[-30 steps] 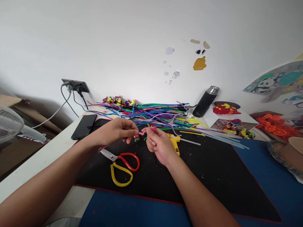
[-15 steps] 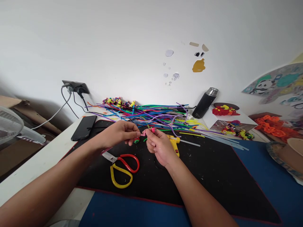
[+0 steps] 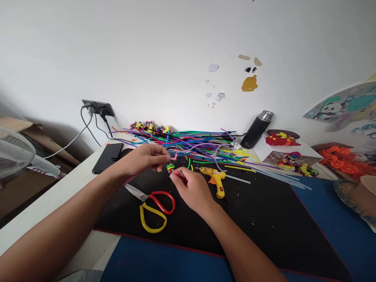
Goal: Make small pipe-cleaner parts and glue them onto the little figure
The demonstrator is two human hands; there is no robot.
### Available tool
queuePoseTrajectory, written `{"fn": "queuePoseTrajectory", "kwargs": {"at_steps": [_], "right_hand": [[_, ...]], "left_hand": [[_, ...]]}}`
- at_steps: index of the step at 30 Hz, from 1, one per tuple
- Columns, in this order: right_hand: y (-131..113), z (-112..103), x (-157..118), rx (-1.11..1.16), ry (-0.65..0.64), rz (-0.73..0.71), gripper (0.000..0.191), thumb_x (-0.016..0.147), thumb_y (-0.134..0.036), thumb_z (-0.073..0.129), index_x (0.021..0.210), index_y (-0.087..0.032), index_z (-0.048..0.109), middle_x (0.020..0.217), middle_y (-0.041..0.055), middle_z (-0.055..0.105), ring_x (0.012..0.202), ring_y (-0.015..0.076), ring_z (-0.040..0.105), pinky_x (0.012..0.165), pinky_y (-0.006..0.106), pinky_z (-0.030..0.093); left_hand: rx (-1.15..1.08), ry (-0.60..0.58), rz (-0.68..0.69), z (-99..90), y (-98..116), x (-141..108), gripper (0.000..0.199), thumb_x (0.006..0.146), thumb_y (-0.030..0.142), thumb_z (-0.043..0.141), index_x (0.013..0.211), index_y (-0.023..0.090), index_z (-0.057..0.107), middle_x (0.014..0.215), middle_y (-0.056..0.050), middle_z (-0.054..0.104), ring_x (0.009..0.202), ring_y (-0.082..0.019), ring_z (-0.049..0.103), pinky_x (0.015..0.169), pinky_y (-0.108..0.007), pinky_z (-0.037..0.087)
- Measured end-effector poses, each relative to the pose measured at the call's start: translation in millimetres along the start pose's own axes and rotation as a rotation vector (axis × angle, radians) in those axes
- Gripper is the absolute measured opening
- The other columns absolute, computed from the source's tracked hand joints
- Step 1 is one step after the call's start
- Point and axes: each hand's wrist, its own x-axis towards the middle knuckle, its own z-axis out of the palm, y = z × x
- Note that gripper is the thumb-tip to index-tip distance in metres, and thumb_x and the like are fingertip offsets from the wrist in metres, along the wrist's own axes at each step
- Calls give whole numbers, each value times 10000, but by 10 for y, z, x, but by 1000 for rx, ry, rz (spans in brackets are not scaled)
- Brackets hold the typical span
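My left hand [image 3: 151,157] pinches a short, bent pink pipe cleaner piece [image 3: 174,157] between thumb and fingertips, above the black mat. Lower and to the right, my right hand [image 3: 191,188] is closed around a small red object with a silvery end [image 3: 180,174], mostly hidden by the fingers. Its fingertips are at a little green, yellow and red figure [image 3: 170,168]; I cannot tell whether they grip it. A yellow hot glue gun [image 3: 217,181] lies just right of that hand. Scissors [image 3: 152,207] with red and yellow handles lie spread open nearer me.
Many coloured pipe cleaners [image 3: 194,143] are heaped along the wall, with several small figures [image 3: 149,127] behind. A phone [image 3: 107,157] lies at left, below a socket with cables. A black thermos [image 3: 256,131], clear glue sticks [image 3: 284,178] and a white box [image 3: 304,150] stand or lie to the right.
My hands have moved apart. The pink piece stays in my left hand, while my right hand has dropped to the green figure. The glue gun shows more fully.
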Motion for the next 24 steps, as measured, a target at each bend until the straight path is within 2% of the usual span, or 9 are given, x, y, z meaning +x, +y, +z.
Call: {"fn": "queuePoseTrajectory", "kwargs": {"at_steps": [3, 6, 11, 18, 20, 24], "right_hand": [[-10, 8, -22, -218, -23, -40, 199, 1047, -353, 617, 1063, -219, 762, 924, 44, 763, 848, 205, 696, 745, 309, 443], [20, 17, -15, -330, -50, -56, 174, 1031, -304, 652, 1125, -218, 770, 980, 59, 745, 951, 232, 697, 804, 331, 481], [80, 44, -7, -467, -76, -117, 311, 1022, -280, 668, 1313, -185, 723, 1125, 110, 721, 1108, 291, 667, 932, 417, 516], [6, 45, -19, -422, 6, -197, 189, 1036, -253, 650, 1171, -181, 761, 1096, 101, 747, 1048, 261, 681, 929, 396, 512], [-60, 83, -61, -397, -52, -236, 191, 1039, -307, 669, 1143, -178, 763, 1050, 87, 763, 1001, 248, 693, 901, 376, 514], [-183, 223, -172, -446, -287, -349, 346, 985, -474, 743, 1138, -163, 751, 1037, 91, 773, 1000, 273, 707, 904, 396, 520]], "left_hand": [[0, -15, -13, 39, -3, 22, 368, 850, 546, 759, 802, 185, 705, 617, 17, 634, 607, -143, 521, 611, -262, 394], [4, -12, -15, 66, -3, 39, 390, 838, 563, 763, 780, 183, 700, 619, 12, 633, 609, -143, 516, 606, -262, 391], [18, -2, -30, 97, 9, 42, 401, 821, 574, 778, 777, 182, 703, 611, 8, 636, 597, -145, 522, 595, -264, 394], [57, 9, -16, 79, -8, 37, 400, 836, 574, 754, 754, 189, 684, 609, 14, 633, 591, -142, 509, 596, -265, 375], [61, 9, -8, 68, -30, 50, 386, 841, 564, 745, 771, 188, 693, 615, 15, 634, 597, -144, 511, 606, -269, 379], [45, 19, -2, 51, -89, 81, 368, 854, 549, 732, 807, 186, 700, 630, 13, 638, 613, -148, 522, 619, -273, 383]]}}
